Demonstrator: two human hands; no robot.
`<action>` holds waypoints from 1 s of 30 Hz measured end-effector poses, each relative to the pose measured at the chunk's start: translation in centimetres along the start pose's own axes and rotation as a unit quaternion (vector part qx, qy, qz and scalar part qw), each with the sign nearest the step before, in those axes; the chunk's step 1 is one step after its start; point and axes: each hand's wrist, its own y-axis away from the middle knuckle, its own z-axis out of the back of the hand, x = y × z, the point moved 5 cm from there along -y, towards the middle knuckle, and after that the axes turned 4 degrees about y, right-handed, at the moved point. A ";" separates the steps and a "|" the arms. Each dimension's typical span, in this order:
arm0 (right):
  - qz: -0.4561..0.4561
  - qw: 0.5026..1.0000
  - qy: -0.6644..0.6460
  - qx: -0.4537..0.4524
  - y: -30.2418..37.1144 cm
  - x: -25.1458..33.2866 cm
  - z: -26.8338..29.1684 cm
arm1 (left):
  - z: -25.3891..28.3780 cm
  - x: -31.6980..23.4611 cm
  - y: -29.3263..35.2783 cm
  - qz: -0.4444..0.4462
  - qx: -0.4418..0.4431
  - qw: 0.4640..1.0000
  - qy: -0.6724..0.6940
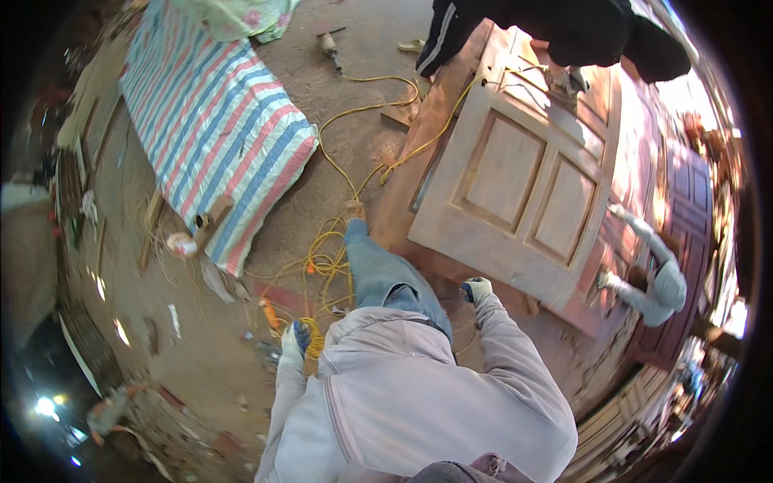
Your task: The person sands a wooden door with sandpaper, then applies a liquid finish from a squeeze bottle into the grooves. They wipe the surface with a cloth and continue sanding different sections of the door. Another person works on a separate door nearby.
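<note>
From my end, biggest first: the striped sheet covers a long bulky pile, fwd and L of the L hand. The wooden door panel lies flat on other boards, fwd and R of the R hand, its near edge close to those fingers but apart AFAICT. A co-worker in dark clothes bends over its far end; another in grey, well R of the R hand, has both hands by its side edge. If someone shoves the panel w/o warning, it could slide and pinch fingers.

Yellow cord bunches right beside the L hand, loops fwd of it and runs past the boot. Trip risk: a loop could catch the foot, & a tug might drag the power tool lying far fwd.

Gloved R hand: fingers look curled, can't tell if anything's inside. Gloved L hand: can't tell if it grips the cord or just hangs by it. An orange item, kind unclear, sits just fwd-L of it.
</note>
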 end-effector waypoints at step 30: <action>0.270 0.959 0.076 0.021 -9.4 72.1 -24.9 | -20.5 -53.9 -22.9 -0.028 -0.003 0.906 -0.422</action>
